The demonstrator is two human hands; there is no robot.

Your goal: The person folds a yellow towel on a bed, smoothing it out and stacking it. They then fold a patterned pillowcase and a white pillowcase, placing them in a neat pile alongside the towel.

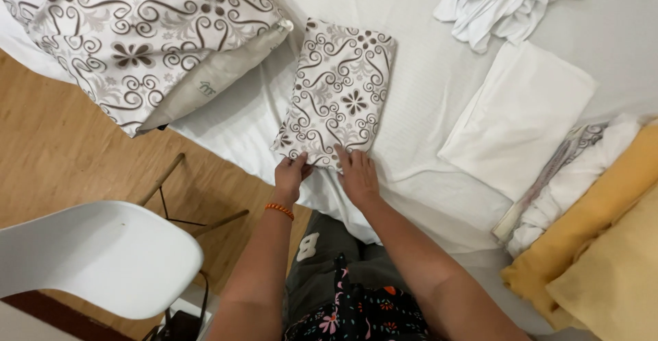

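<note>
While both hands rest at the near edge of the folded, brown-and-cream swirl-patterned fabric rectangle (339,93), the left hand (291,174) pinches its corner at 7 o'clock, fingers curled shut on the cloth (an orange bead bracelet (279,209) circles that wrist). The right hand (358,175) lies flat and open, fingertips pressing the fabric's 6 o'clock edge without gripping. This fabric sits on the white bedsheet (418,87), with a matching patterned pillow (137,39) at 10 o'clock, a folded white cloth (521,115) at 3 o'clock, and a white plastic chair (96,255) at 8 o'clock.
</note>
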